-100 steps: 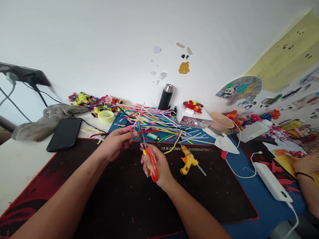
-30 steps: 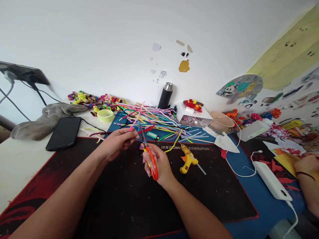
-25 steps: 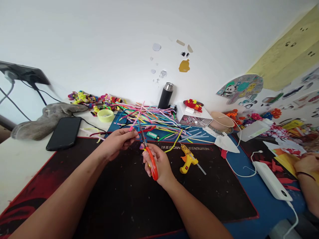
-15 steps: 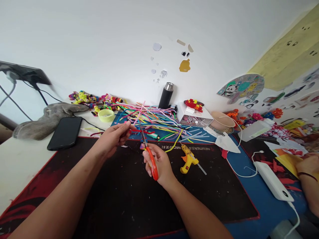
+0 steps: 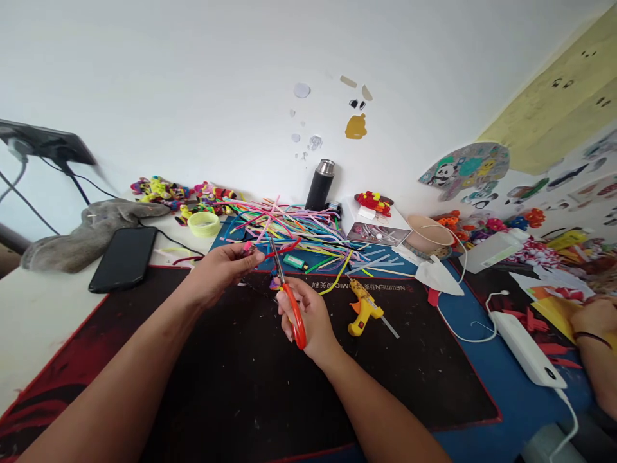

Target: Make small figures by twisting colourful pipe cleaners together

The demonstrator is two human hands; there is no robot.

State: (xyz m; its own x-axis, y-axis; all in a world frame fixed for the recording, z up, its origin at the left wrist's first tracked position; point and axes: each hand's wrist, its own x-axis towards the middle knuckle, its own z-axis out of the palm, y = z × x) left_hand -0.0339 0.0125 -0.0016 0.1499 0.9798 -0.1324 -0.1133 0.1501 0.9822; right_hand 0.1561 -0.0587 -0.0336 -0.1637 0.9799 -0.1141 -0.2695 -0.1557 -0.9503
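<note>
My left hand [image 5: 222, 273] is closed, thumb and fingers pinching a fuzzy red pipe cleaner [image 5: 291, 246] and a small pink piece [image 5: 248, 246]. The red stem reaches right and passes at the blades of the scissors [image 5: 294, 313]. My right hand [image 5: 311, 321] is wrapped round their red-orange handles, with the blades pointing up and away from me. A small purple and yellow piece [image 5: 274, 283] shows beside the right fingers; whether that hand holds it is unclear. Behind both hands lies a heap of multicoloured pipe cleaners [image 5: 299, 222].
A yellow glue gun [image 5: 362, 308] lies on the black mat [image 5: 231, 386] to the right. A phone [image 5: 123, 259] lies at left. A black flask [image 5: 321, 186] and a white box [image 5: 385, 225] stand behind. At far right are a power bank [image 5: 523, 350] and another person's hand [image 5: 595, 321].
My left hand shifted left, its fingers changing their grip, then came back near the scissors. The red pipe cleaner now slants upward to the right. My right hand has barely moved.
</note>
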